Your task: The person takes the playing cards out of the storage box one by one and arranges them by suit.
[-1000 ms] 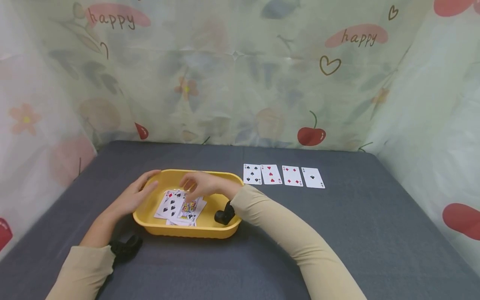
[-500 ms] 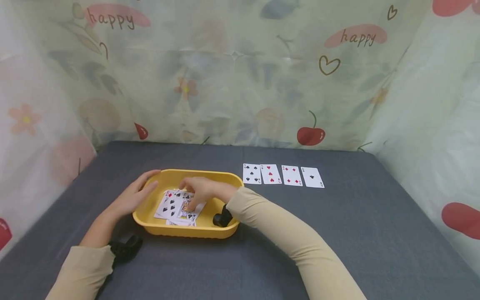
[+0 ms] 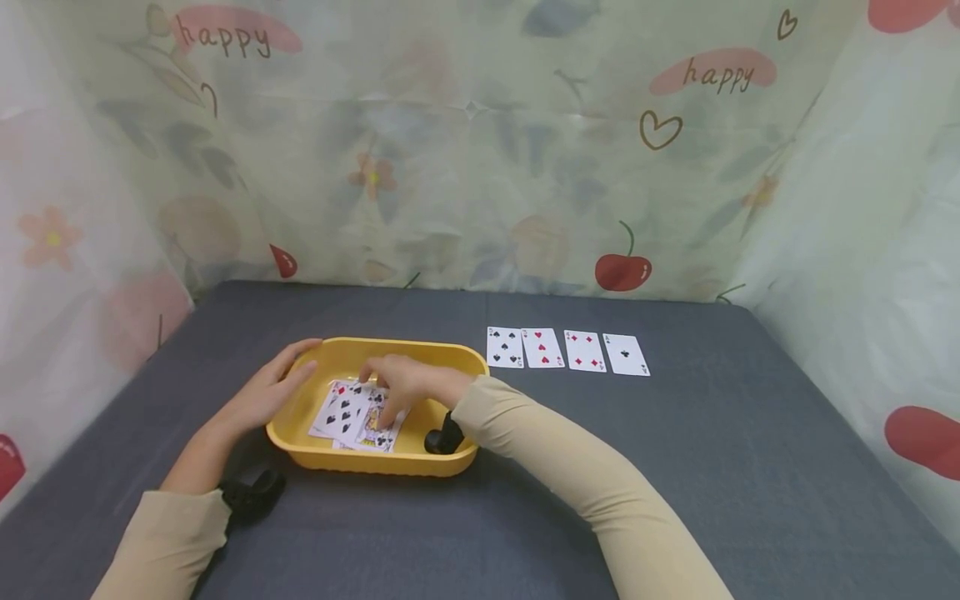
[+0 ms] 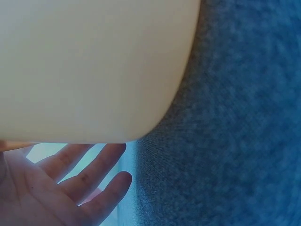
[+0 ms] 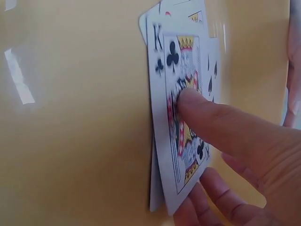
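Note:
My right hand (image 3: 408, 379) reaches into a yellow plastic basin (image 3: 375, 464). Its thumb lies on the face of a king of clubs playing card (image 5: 164, 141), and the other fingers curl at the card's far edge. Beneath and beside the king, several more playing cards overlap, among them a spade card (image 3: 342, 414). My left hand (image 3: 262, 396) rests at the basin's left end, thumb by the rim. In the left wrist view, some of its fingers (image 4: 89, 176) extend loosely past the basin's outer wall.
Right of the basin, face up in a row, lie a five of spades (image 3: 505, 347), a three of hearts (image 3: 542, 348), a four of diamonds (image 3: 585, 351) and an ace of clubs (image 3: 626, 355). A printed curtain (image 3: 465, 167) surrounds the dark tablecloth (image 3: 675, 467).
My right hand has come down onto the king of clubs, thumb now on its face. The king has shifted and turned slightly over the pile. My left hand has stayed put.

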Demonstrator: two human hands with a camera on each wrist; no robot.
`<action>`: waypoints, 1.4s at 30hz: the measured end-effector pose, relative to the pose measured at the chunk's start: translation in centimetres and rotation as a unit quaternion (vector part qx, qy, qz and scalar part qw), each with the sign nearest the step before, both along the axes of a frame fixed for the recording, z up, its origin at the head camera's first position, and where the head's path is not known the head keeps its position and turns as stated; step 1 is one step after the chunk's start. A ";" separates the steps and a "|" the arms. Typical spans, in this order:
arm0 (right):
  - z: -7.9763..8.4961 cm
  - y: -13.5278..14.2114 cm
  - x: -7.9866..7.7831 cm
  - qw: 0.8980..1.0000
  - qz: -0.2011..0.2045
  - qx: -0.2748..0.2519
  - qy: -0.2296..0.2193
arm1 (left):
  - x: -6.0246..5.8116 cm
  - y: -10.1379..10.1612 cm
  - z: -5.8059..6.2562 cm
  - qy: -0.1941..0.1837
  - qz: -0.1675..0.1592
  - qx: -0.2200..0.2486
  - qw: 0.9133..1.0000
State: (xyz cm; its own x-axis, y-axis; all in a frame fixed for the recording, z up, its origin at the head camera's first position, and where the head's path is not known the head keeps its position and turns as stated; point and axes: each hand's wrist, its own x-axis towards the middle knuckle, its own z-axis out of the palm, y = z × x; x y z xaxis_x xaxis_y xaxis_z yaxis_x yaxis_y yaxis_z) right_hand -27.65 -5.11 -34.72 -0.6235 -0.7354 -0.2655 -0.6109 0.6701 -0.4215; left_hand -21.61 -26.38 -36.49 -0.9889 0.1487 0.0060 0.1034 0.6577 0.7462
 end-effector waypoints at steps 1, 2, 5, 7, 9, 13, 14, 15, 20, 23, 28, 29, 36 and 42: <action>0.0 0.0 0.0 1.000 -0.001 -0.005 -0.005 | 0.0 0.0 0.0 0.000 0.001 0.000 1.000; 0.0 0.1 0.0 1.000 -0.004 -0.011 -0.011 | 0.0 0.0 0.0 0.000 0.001 -0.001 1.000; 0.1 0.2 -0.1 0.998 -0.015 -0.035 -0.047 | 0.0 0.1 0.1 0.000 0.002 -0.002 1.000; 0.2 0.3 -0.1 0.996 -0.021 -0.049 -0.070 | -0.1 0.1 0.1 0.001 0.001 -0.002 1.000; 0.3 0.4 -0.1 0.995 -0.018 -0.056 -0.081 | -0.1 0.1 0.1 0.003 -0.001 0.000 1.000; 0.4 0.6 -0.1 0.995 0.009 -0.061 -0.073 | 0.0 0.1 0.0 0.006 -0.004 0.002 1.000; 0.5 0.7 -0.1 0.995 0.017 -0.065 -0.071 | 0.0 0.1 0.0 0.007 -0.004 0.003 1.000; 0.5 0.7 -0.1 0.995 0.025 -0.071 -0.071 | 0.0 0.1 0.0 0.008 -0.005 0.004 1.000; 0.6 1.2 -0.2 0.987 0.033 -0.124 -0.101 | 0.0 0.0 -0.1 0.013 -0.012 0.005 1.000; 0.9 1.6 -0.4 0.979 0.020 -0.158 -0.126 | 0.1 0.0 0.0 0.014 -0.013 0.003 1.000; 1.7 2.3 -0.6 0.970 -0.006 -0.199 -0.137 | 0.1 0.1 0.1 0.010 -0.006 -0.003 1.000; 1.9 2.5 -0.7 0.969 -0.011 -0.204 -0.136 | 0.1 0.1 0.1 0.008 -0.005 -0.004 1.000; 2.7 3.5 -0.7 0.966 -0.039 -0.225 -0.118 | 0.0 0.2 0.0 -0.005 0.002 -0.007 1.000; 3.3 4.3 -0.9 0.962 -0.052 -0.248 -0.105 | 0.0 0.2 0.0 -0.005 0.005 -0.008 1.000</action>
State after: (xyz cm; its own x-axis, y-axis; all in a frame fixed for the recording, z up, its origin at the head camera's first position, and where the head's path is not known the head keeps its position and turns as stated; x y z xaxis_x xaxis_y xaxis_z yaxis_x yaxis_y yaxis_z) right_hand -28.52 -0.80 -31.42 -0.6714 -0.7406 -0.0276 -0.4171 0.4084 -0.8119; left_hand -21.63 -26.17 -36.44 -0.9902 0.1395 -0.0073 0.0891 0.6711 0.7360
